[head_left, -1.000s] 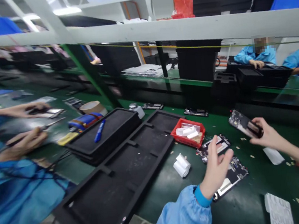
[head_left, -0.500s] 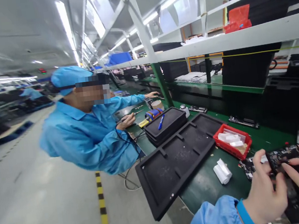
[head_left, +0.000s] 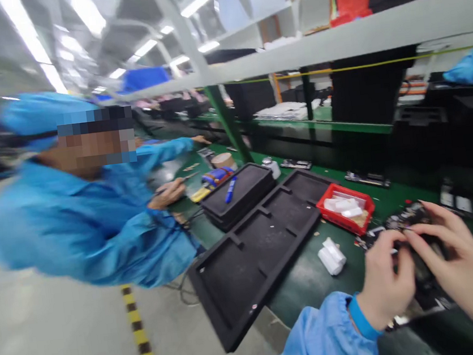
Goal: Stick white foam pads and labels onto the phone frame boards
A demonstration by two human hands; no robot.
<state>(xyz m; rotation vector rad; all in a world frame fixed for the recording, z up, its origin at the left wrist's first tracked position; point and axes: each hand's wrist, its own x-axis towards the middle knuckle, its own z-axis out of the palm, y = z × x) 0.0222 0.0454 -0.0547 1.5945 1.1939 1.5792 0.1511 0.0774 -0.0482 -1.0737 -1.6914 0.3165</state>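
At the lower right, my left hand and my right hand both hold a black device with an exposed circuit board, perhaps an opened phone. Left fingers are curled round its near left side. The right hand grips its right edge, with thumb and fingertips pressed onto its face close to the left fingertips. Whether a small part is pinched there I cannot tell, as the fingers hide it and the picture is blurred. Just beyond the hands, more dark circuit parts lie on the green bench.
A red bin of white pieces stands left of my hands, near a crumpled white wrapper. Further left lie a long black foam tray and stacked black trays with a blue marker. A co-worker in blue sits beyond.
The whole view has swung to the right, so the bench, bin and co-worker appear further left. My hands still hold the device, which looks tilted differently and is more covered by fingers.
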